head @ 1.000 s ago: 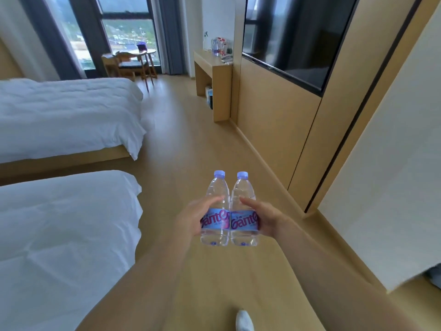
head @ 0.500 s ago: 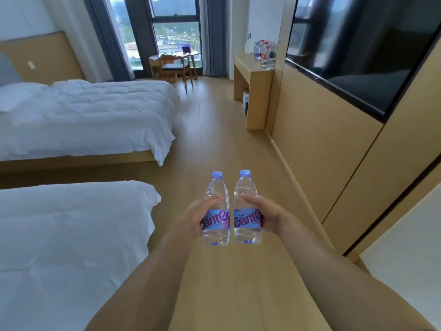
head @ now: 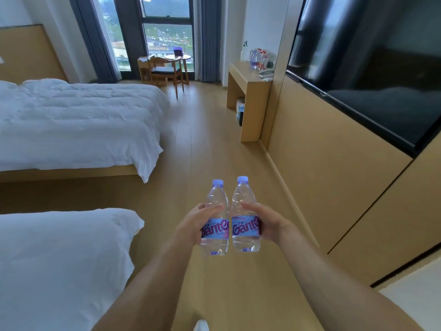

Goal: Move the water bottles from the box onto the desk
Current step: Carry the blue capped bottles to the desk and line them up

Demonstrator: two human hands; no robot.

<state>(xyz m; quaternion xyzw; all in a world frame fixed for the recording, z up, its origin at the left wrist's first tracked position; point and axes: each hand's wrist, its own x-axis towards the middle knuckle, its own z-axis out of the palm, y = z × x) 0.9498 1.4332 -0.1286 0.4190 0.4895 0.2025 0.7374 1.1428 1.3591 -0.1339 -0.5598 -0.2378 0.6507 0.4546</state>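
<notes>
— How are the arms lying?

— Both forearms are reaching forward from the bottom edge and angling in toward each other over the wooden floor (head: 202,144). The left hand (head: 193,224) is gripping the left bottle (head: 214,235) around its label, thumb lying across the front, fingers (head: 202,206) curling round the far side. The right hand (head: 268,226) is gripping the right bottle (head: 245,232) the same way, mirrored, thumb pointing in across the clear shoulder above the label.

— Which way are the bottles pointing?

— Both are standing upright in the air, long axis vertical, pale purple caps at the top and bases at the bottom. They are sitting side by side, very close, possibly touching at the labels; the gap is hard to judge there. The right one is riding slightly higher.

— Where are they in the room?

— They are hanging above the floor, between the near bed (head: 59,259) on the left and the wood-panelled wall (head: 334,187) on the right. The table (head: 248,82) is standing well ahead against that wall, carrying a cluster of bottles (head: 259,58) at its far end. A second bed (head: 78,120) is lying farther back on the left.
</notes>
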